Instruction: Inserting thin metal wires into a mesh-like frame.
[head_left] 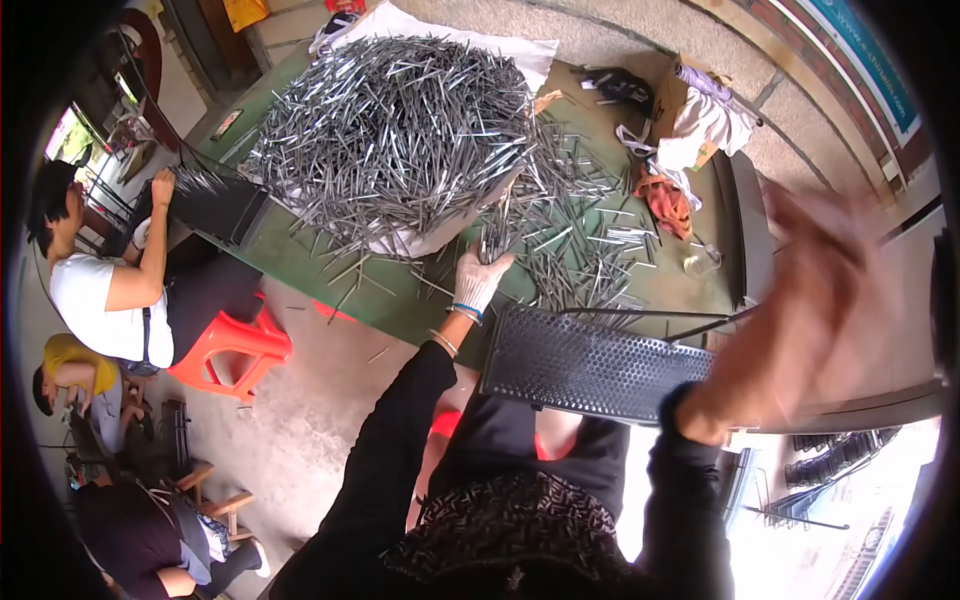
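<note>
My left hand (478,281), in a white glove with bracelets at the wrist, is closed around a small bunch of thin grey metal strips (495,232) at the table's near edge. My right hand (805,300) is bare and raised at the right, so smeared by motion that its fingers cannot be made out. Between my hands, a black perforated metal panel (590,362) lies across the table edge above my lap. Just beyond my left hand rises a large heap of similar strips (390,130), with more scattered to its right.
The green table (390,300) carries a white sheet under the heap. A cardboard box (680,120) with cloths, an orange rag (665,203) and a small clear jar (703,260) stand at right. At left, a co-worker (110,280) sits on a red stool (240,350); others sit behind.
</note>
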